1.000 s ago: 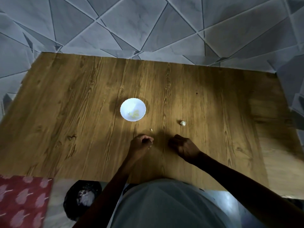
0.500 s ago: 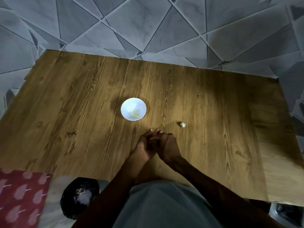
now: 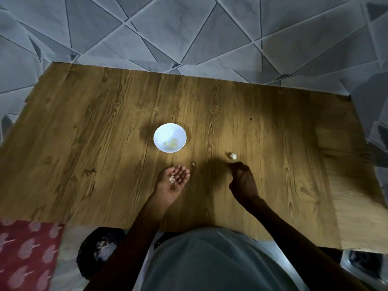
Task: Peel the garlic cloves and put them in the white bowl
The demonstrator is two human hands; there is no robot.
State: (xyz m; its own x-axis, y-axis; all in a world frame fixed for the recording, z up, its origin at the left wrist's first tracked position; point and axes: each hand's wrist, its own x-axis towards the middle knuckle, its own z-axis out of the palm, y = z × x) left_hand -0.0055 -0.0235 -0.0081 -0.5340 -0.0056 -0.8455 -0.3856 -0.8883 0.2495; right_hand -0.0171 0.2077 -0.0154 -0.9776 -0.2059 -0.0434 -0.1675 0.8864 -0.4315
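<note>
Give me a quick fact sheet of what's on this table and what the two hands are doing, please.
table: wooden, seen from above
white bowl: near the table's middle, a few yellowish peeled pieces inside
garlic clove: lies on the table, right of the bowl
left hand: palm up, fingers straight, a small pale piece resting on it
right hand: fingers curled, just short of the clove; whether it holds anything is hidden
scrap: tiny pale bit on the table between the hands
</note>
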